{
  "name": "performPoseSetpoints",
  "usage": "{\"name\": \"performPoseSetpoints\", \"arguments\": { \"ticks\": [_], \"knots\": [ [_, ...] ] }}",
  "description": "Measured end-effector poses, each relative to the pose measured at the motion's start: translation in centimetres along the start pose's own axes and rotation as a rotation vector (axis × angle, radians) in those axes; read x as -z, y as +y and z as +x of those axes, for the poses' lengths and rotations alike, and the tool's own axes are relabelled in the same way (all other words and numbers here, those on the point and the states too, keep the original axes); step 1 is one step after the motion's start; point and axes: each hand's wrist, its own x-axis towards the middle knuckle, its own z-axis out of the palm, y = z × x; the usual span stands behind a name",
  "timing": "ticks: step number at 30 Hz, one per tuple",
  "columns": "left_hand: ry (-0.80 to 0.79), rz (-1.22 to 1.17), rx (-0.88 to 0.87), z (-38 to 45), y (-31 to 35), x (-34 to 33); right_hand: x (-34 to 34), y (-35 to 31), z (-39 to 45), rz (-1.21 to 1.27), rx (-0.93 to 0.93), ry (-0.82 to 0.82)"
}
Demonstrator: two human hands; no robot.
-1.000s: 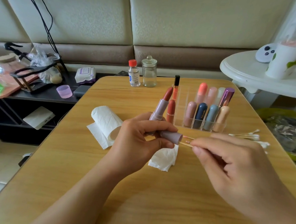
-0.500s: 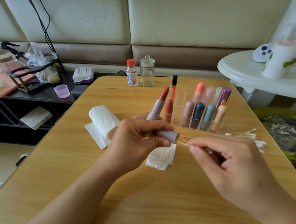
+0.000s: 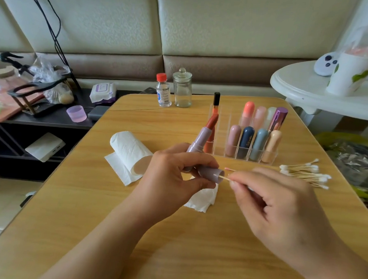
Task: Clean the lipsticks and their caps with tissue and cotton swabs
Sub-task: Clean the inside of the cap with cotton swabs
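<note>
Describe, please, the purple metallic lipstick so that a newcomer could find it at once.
On the wooden table stands a clear organiser of capsule-shaped lipsticks. The purple lipstick leans at its back right corner. It alone is shiny, flat-topped and metallic; its neighbours are matte and rounded.

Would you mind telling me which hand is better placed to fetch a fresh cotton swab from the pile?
Probably the right hand: the swab pile lies just beyond it, and it holds only a thin swab. The left hand grips both the lipstick and its cap.
</note>
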Motion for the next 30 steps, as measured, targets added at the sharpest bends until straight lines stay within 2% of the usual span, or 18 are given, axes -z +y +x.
{"name": "performPoseSetpoints", "arguments": {
  "ticks": [3,6,8,11,14,21,27,30],
  "knots": [
    [0.013,0.039,-0.032,-0.1,0.0,-0.1,-0.2,-0.6,-0.1,-0.01,-0.012,-0.037],
    [0.022,-0.012,0.0,-0.2,0.1,-0.3,-0.2,0.0,0.0,0.036,-0.111,-0.09],
    [-0.001,-0.015,0.014,-0.2,0.1,-0.6,-0.1,0.2,0.2,-0.019,-0.136,-0.055],
    [-0.017,-0.053,0.02,-0.2,0.1,-0.8,-0.3,-0.6,0.2,-0.061,-0.1,-0.001],
    [0.003,-0.074,0.034,-0.2,0.3,-0.6,-0.4,-0.7,-0.3,0.004,-0.025,-0.03],
    [-0.023,-0.074,0.064,-0.1,0.4,-0.3,-0.3,-0.1,0.2,-0.143,-0.125,0.0],
    [0.011,-0.06,0.045,0.0,0.0,-0.2,-0.7,0.0,-0.2,0.005,-0.076,-0.098],
    [-0.008,-0.033,0.043,0.0,-0.1,-0.4,-0.8,0.5,0.0,-0.029,-0.085,-0.05]
  ]
}}
